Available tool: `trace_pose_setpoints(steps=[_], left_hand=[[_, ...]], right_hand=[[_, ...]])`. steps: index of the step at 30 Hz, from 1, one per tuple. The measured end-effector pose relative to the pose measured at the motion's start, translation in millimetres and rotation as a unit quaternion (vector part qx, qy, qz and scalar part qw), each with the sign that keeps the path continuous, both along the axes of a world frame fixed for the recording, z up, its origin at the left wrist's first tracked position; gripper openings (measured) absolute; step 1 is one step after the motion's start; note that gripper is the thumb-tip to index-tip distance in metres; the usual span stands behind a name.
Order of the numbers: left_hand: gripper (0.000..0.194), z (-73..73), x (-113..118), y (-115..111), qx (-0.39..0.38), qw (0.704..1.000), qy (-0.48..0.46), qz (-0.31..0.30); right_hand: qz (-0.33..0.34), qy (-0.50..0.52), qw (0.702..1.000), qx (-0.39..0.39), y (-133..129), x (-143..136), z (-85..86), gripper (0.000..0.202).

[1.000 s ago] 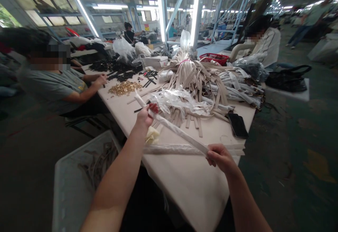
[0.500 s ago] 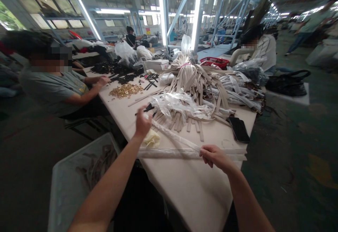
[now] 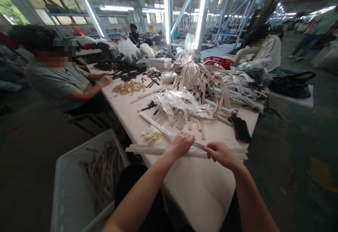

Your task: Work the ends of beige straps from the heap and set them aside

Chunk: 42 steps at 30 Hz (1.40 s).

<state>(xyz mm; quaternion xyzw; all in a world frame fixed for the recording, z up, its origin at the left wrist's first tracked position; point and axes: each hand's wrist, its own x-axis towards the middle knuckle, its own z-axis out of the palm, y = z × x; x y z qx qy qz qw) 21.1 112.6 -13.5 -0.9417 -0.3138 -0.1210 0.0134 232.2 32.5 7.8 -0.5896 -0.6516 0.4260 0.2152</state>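
My right hand [image 3: 219,153] is closed in a pinch on the near end of a long beige strap [image 3: 200,145]. A little to its left, my left hand [image 3: 182,142] is closed around the same strap, its fingers wrapped over it. Beyond the left hand, the strap runs to the upper left inside a whitish, shiny clear plastic sleeve [image 3: 155,123]. Between the two hands the strap looks bare. Under both hands, several sleeved straps [image 3: 148,149] lie flat across the table. A crumpled pale yellow piece [image 3: 152,134] rests beside the strap.
Ahead lie a heap of beige straps [image 3: 188,73], crumpled plastic [image 3: 182,101], gold buckles [image 3: 128,88] and black pieces [image 3: 153,82]. A dark phone [image 3: 241,130] sits at the right edge. A plastic bin [image 3: 56,186] stands lower left. Co-workers sit left [image 3: 52,80] and right [image 3: 271,50].
My left hand has slid from the strap's far end toward my right hand, which stays at the near end. Bare strap now shows between them. The view has shifted slightly.
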Motion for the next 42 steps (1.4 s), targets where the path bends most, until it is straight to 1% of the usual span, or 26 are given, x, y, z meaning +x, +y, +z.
trace_pose_setpoints(steps=[2,4,7,10,13,15,19,22,24,27,29,31,32,34,35,36,38,40,42], left_hand=[[0.019,-0.3,3.8,-3.8,0.002,1.0,0.005,-0.012],[0.016,0.2,5.5,-5.2,0.0,1.0,0.007,0.0],[0.018,2.1,4.5,-2.9,-0.005,0.999,0.004,0.033],[0.019,3.3,7.7,-1.7,-0.007,1.0,0.009,0.027],[0.015,3.1,18.9,-3.3,-0.005,1.0,0.021,0.009],[0.014,3.1,27.4,-4.1,-0.003,1.0,0.024,0.004],[0.014,4.6,39.6,-4.7,-0.003,1.0,0.018,0.003],[0.019,5.5,40.6,-3.8,-0.008,1.0,-0.001,0.006],[0.025,5.9,34.1,1.2,-0.005,1.0,-0.015,0.018],[0.035,10.5,10.5,21.5,0.0,0.997,-0.045,0.069],[0.037,19.4,-14.2,41.9,-0.011,0.99,-0.083,0.113],[0.035,33.5,-44.2,61.5,-0.038,0.977,-0.149,0.15],[0.032,41.7,-60.5,68.7,-0.056,0.965,-0.195,0.165],[0.026,57.4,-93.9,75.1,-0.086,0.937,-0.282,0.189],[0.025,63.7,-110.2,73.8,-0.094,0.929,-0.3,0.194],[0.025,68.2,-125.7,69.8,-0.09,0.935,-0.284,0.194],[0.028,71.0,-152.7,55.7,-0.062,0.957,-0.204,0.195],[0.031,65.8,-171.8,37.4,-0.029,0.972,-0.114,0.203],[0.034,54.9,-182.2,18.7,-0.014,0.977,-0.043,0.208]], right_hand=[[-0.002,0.009,1.0,0.022,3.4,-6.5,0.0,0.038],[-0.008,0.03,0.999,0.021,4.1,-6.7,-2.4,0.032],[-0.024,0.033,0.999,0.007,0.6,6.6,-8.4,0.026],[-0.044,0.037,0.998,0.02,-1.0,15.8,-12.5,0.024],[-0.076,0.061,0.994,0.054,3.4,8.0,-12.7,0.032],[-0.1,0.07,0.991,0.062,7.8,-1.0,-11.8,0.033],[-0.132,0.041,0.986,0.088,14.8,-12.5,-11.7,0.032],[-0.16,0.027,0.978,0.13,18.2,-13.3,-13.2,0.033],[-0.168,0.045,0.974,0.146,19.5,-9.5,-12.8,0.033],[-0.186,0.088,0.965,0.165,18.9,5.2,-6.5,0.035],[-0.208,0.108,0.955,0.182,16.1,22.3,1.3,0.038],[-0.224,0.115,0.949,0.189,10.9,45.3,10.3,0.04],[-0.228,0.114,0.949,0.187,7.4,58.5,14.5,0.041],[-0.226,0.104,0.953,0.171,-0.7,86.1,20.7,0.042],[-0.22,0.093,0.958,0.158,-4.9,99.2,22.2,0.042],[-0.209,0.078,0.965,0.141,-9.0,111.3,22.5,0.042],[-0.182,0.042,0.976,0.107,-15.5,129.9,19.4,0.041],[-0.155,0.015,0.985,0.076,-18.7,140.2,11.7,0.038],[-0.13,0.0,0.99,0.049,-18.9,143.3,0.6,0.035]])
